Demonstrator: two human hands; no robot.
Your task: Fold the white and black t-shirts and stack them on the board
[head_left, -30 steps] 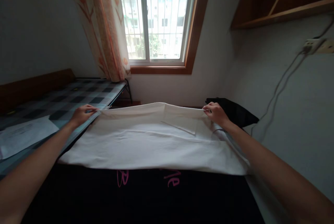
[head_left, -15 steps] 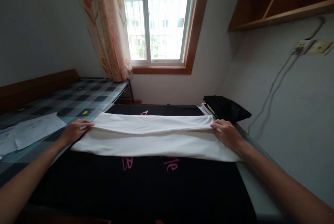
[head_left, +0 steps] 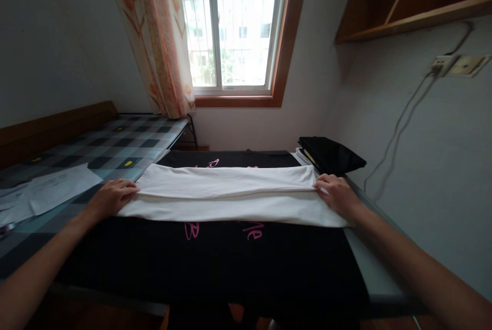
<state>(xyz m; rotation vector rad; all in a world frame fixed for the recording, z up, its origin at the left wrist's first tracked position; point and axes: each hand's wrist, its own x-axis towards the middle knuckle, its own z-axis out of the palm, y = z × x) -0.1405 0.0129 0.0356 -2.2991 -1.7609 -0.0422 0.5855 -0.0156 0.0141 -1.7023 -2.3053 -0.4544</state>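
A white folded piece of fabric (head_left: 230, 208), perhaps a garment, lies stretched sideways across a black cloth (head_left: 215, 268) with pink lettering. Its upper layer is folded over, and the fold's edge runs between my two hands. At the left end of that edge, my left hand (head_left: 113, 198) pinches the fabric between thumb and fingers. My right hand (head_left: 338, 194) grips the opposite end in the same way. The fabric's exact kind cannot be made out.
Left of the black cloth is a bed surface with a checked cover (head_left: 146, 143), with papers (head_left: 57, 189) on it. A folded black item (head_left: 332, 155) sits at the back right by the wall. Ahead are a window (head_left: 238, 27) and curtain (head_left: 163, 38); a cable (head_left: 394, 135) hangs at right.
The folded upper layer now reaches slightly nearer to me, leaving a narrower strip of the lower layer showing. Both hands keep their pinch. The view has shifted slightly.
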